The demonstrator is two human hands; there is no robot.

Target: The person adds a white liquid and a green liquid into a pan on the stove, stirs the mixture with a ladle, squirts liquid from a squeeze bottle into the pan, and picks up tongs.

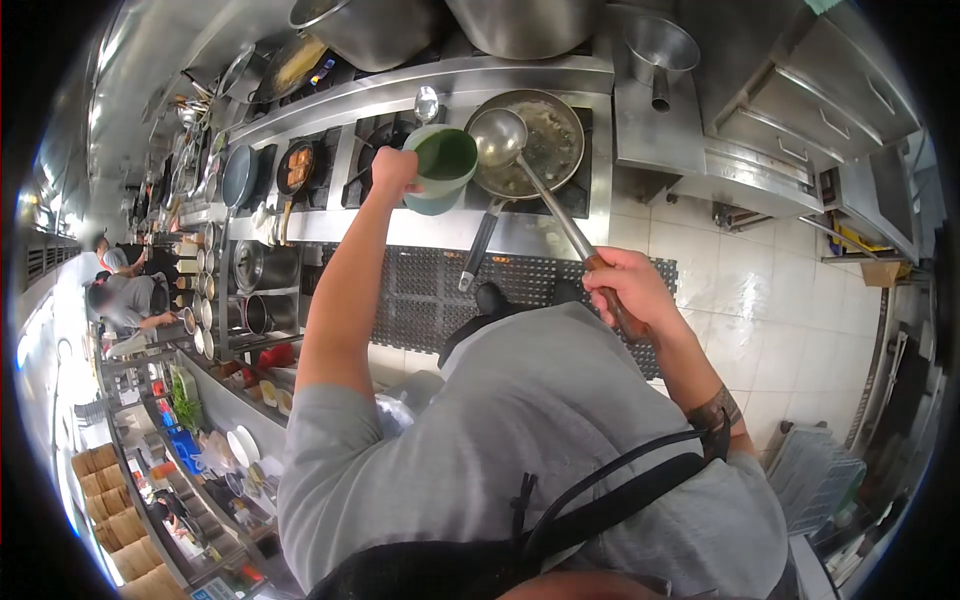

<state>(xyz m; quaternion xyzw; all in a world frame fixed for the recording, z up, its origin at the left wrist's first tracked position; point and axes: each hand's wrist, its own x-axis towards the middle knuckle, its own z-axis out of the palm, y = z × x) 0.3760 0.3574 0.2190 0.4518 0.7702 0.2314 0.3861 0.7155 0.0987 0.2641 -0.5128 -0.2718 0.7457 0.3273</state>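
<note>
My left hand (395, 172) is closed on the side of a pale plastic container (437, 190), whose inside looks green. The container is tilted toward the frying pan (558, 178) on the stove; what it holds is hard to make out. In my right hand (632, 292) is the wooden handle of a long metal ladle (552, 200). The ladle's bowl is over the left part of the pan, close to the container's rim. Liquid with pale bits covers the pan's bottom. The pan's dark handle (482, 245) points toward me, touched by neither hand.
Large steel pots (525, 25) stand behind the stove. Left along the burners are a pan of browned pieces (297, 165) and a blue-grey pan (240, 175). A metal strainer-like funnel (660, 55) rests on the right counter. Other people (130, 300) work far left.
</note>
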